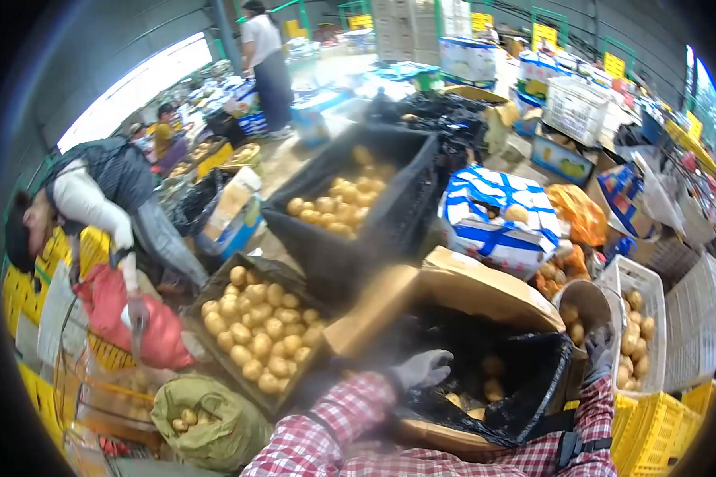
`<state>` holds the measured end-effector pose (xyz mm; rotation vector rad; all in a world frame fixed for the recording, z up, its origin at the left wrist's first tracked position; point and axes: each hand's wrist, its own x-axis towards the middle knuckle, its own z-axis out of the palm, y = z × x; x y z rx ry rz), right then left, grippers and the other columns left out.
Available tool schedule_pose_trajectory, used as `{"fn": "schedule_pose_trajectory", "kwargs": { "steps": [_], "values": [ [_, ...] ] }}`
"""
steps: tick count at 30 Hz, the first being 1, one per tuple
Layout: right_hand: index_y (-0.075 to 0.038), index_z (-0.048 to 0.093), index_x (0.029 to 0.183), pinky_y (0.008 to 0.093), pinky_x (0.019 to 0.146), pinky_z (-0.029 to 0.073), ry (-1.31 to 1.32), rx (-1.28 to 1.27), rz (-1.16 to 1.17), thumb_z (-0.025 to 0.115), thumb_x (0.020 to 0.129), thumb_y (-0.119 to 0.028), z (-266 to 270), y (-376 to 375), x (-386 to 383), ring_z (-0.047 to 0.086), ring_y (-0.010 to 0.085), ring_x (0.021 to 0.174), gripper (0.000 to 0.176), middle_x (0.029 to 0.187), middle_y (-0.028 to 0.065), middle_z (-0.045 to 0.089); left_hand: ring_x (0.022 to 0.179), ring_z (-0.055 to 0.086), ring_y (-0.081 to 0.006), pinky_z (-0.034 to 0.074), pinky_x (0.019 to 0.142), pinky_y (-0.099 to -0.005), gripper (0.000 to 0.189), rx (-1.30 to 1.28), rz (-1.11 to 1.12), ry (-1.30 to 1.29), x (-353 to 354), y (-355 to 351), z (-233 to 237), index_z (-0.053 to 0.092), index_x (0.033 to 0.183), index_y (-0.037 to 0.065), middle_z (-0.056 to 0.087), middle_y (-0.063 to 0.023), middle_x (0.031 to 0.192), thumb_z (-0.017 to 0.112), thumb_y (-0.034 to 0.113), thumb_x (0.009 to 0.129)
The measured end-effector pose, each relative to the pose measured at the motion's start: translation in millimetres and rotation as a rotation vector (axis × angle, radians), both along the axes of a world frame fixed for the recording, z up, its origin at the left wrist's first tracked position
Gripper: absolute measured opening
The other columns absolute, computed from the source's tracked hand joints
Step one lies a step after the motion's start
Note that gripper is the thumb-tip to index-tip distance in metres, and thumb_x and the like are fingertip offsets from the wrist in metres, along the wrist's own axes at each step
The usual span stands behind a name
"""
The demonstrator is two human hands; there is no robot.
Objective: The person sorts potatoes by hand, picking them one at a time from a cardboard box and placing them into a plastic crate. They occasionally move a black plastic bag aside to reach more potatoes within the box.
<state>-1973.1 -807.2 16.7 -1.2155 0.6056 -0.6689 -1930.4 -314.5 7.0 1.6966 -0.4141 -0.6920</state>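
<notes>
My left hand (423,369), in a grey glove, is open with nothing in it, over the left side of a cardboard box (493,296) lined with a black plastic bag (533,397). A few potatoes (493,389) lie inside the bag. At the box's right side, my gloved right hand (601,350) grips the edge of a grey bucket (610,306) that is tilted and has potatoes in it; its fingers are partly hidden. Just behind the bucket stands a white crate (655,290) with more potatoes.
Left of the box sits a crate of potatoes (258,330), with a green sack (207,417) in front. A large dark-lined bin (294,230) is beyond. Yellow crates (652,433) stand at right. A person (95,199) bends over a red sack (139,314).
</notes>
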Motion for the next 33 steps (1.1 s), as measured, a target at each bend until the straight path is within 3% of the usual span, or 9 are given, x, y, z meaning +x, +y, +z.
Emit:
{"fn": "schedule_pose_trajectory", "kwargs": {
  "steps": [3,5,7,11,13,22,24,28,33],
  "values": [
    [-0.015,0.042,0.141,0.0235,0.068,0.047,0.038,-0.169,0.322,0.058,0.095,-0.009,22.6,68.5,13.4,0.056,0.0111,0.086,0.049,0.116,0.0024,0.054,0.098,0.059,-0.0188,0.049,0.087,-0.0292,0.039,0.16,-0.048,-0.193,-3.2,2.2,-6.8,0.049,0.133,0.003,0.063,-0.0093,0.103,0.059,0.011,0.095],
    [-0.009,0.049,0.133,0.0227,0.063,0.048,0.015,-0.34,0.429,0.055,0.097,-0.006,13.6,112.0,19.7,0.055,0.0097,0.077,0.037,0.102,0.0033,0.055,0.086,0.058,-0.0159,0.05,0.077,-0.0256,0.037,0.18,-0.045,-0.252,-2.9,5.6,-47.0,0.05,0.131,0.004,0.061,-0.0062,0.094,0.058,0.008,0.095],
    [-0.006,0.053,0.127,0.0237,0.064,0.048,0.005,-0.443,0.621,0.052,0.097,-0.005,14.9,154.6,8.9,0.056,0.0105,0.074,0.029,0.097,0.0037,0.058,0.07,0.051,-0.011,0.045,0.061,-0.0243,0.031,0.093,-0.017,-0.003,-6.1,7.6,-37.1,0.053,0.128,0.003,0.056,-0.0034,0.086,0.055,0.008,0.097],
    [-0.001,0.062,0.119,0.0304,0.086,0.052,0.037,-1.125,0.687,0.06,0.086,-0.001,-33.3,174.3,-9.8,0.065,0.0191,0.095,0.033,0.104,0.0126,0.068,0.063,0.046,-0.0083,0.042,0.054,-0.026,0.03,-0.014,0.027,0.275,0.5,7.6,-70.1,0.056,0.125,0.004,0.055,-0.0004,0.076,0.057,0.009,0.096],
    [0.0,0.062,0.118,0.0319,0.092,0.05,0.194,-1.219,0.822,0.062,0.084,-0.003,-25.8,175.6,-12.5,0.066,0.0221,0.101,0.034,0.107,0.0146,0.068,0.061,0.049,-0.0095,0.043,0.055,-0.0276,0.028,0.187,-0.025,-0.026,-9.9,13.4,-25.1,0.058,0.123,0.005,0.058,-0.0012,0.075,0.058,0.011,0.095],
    [-0.002,0.066,0.112,0.0305,0.091,0.05,0.292,-0.939,0.85,0.058,0.086,-0.001,-30.7,171.5,-7.5,0.066,0.0212,0.101,0.028,0.106,0.0135,0.07,0.06,0.057,-0.0151,0.046,0.057,-0.0316,0.024,0.205,0.038,-0.026,-12.5,6.5,-54.6,0.061,0.115,0.009,0.063,-0.0042,0.076,0.057,0.017,0.094],
    [-0.003,0.067,0.111,0.0305,0.089,0.052,0.276,-1.006,0.901,0.056,0.084,0.003,-44.0,161.8,-4.5,0.067,0.0208,0.099,0.029,0.103,0.0141,0.071,0.072,0.064,-0.0235,0.05,0.065,-0.0378,0.024,0.335,-0.016,-0.299,-13.0,12.5,-48.9,0.063,0.112,0.009,0.068,-0.0095,0.082,0.057,0.02,0.091],
    [-0.003,0.07,0.099,0.0295,0.083,0.053,0.348,-0.982,0.993,0.055,0.083,0.007,-43.0,161.0,-7.5,0.068,0.0172,0.088,0.025,0.091,0.0099,0.072,0.078,0.066,-0.0278,0.05,0.068,-0.0402,0.023,0.336,-0.036,-0.28,-18.1,15.3,-22.9,0.064,0.108,0.009,0.068,-0.0123,0.085,0.059,0.021,0.09],
    [-0.003,0.071,0.098,0.0291,0.08,0.054,0.588,-0.946,1.142,0.063,0.083,0.003,-38.6,171.0,-3.6,0.068,0.0162,0.086,0.017,0.09,0.0109,0.073,0.08,0.068,-0.0283,0.05,0.07,-0.0396,0.019,0.297,-0.143,0.041,-15.0,14.0,10.3,0.064,0.106,0.007,0.069,-0.0126,0.084,0.06,0.016,0.089]
  ]
}}
